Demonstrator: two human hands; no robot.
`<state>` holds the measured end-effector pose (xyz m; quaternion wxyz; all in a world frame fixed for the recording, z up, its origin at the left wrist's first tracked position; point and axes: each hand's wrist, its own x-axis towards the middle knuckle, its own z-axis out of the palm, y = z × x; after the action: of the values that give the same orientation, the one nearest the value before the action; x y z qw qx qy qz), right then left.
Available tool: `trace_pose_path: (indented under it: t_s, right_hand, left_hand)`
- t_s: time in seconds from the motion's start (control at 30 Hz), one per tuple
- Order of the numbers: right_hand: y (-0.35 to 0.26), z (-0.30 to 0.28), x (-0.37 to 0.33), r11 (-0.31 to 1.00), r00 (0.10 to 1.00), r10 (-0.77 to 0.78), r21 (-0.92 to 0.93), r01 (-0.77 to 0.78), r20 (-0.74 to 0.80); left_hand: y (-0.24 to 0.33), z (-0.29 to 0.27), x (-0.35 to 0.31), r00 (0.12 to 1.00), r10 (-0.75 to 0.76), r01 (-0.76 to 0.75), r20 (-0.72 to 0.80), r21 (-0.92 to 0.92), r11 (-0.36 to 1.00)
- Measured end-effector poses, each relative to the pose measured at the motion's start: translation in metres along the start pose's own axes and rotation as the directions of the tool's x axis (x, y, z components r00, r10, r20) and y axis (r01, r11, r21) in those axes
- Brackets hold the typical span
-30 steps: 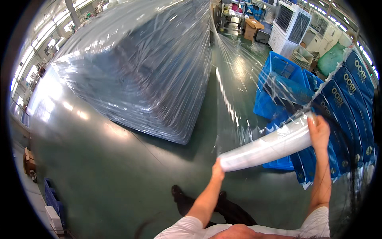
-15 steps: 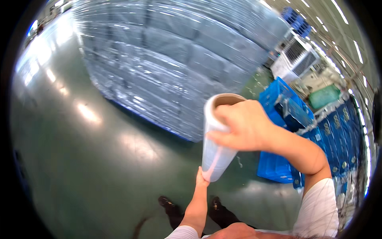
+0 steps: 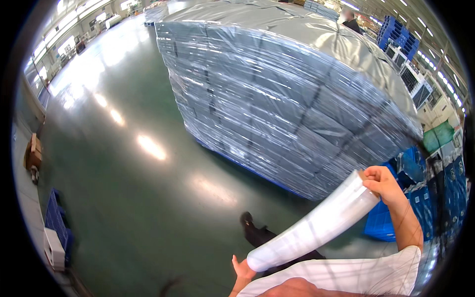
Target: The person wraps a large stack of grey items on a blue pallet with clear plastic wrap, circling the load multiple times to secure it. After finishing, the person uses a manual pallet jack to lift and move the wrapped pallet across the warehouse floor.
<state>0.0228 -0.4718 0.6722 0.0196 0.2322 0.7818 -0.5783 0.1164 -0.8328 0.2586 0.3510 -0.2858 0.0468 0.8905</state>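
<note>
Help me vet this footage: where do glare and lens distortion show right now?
Head view: bright reflections on the green floor, white glints across the film-wrapped stack, its edges bowed by the fisheye; black corners; the white film roll looks curved.

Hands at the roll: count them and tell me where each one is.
2. The left hand is at the lower end of the roll; the right hand is at its upper end. Some left fingers are hidden.
</note>
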Motion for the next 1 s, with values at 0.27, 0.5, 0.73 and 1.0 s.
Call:
trace_pose_path:
  t_s: [0.27, 0.5, 0.73, 1.0]
  right_hand:
    - [-0.112, 0.167, 0.125, 0.973, 0.976, -0.178, -0.17, 0.155, -0.125]
    - [-0.244, 0.271, 0.174, 0.964, 0.9, -0.033, -0.251, -0.086, -0.435]
    - [-0.305, 0.523, 0.167, 0.978, 0.278, 0.181, 0.145, -0.148, -0.943]
    - [-0.346, 0.878, 0.248, 0.869, -0.332, 0.423, 0.481, -0.115, -0.843]
  left_hand:
    - [0.319, 0.048, 0.124, 0.957, -0.231, 0.291, -0.178, 0.537, 0.792]
    - [0.471, 0.207, 0.246, 0.775, -0.509, 0.62, -0.375, 0.607, 0.497]
    - [0.624, 0.331, 0.372, 0.674, -0.556, 0.619, -0.487, 0.783, 0.065]
    - [0.837, 0.442, 0.47, 0.405, -0.643, 0.472, -0.65, 0.751, -0.462]
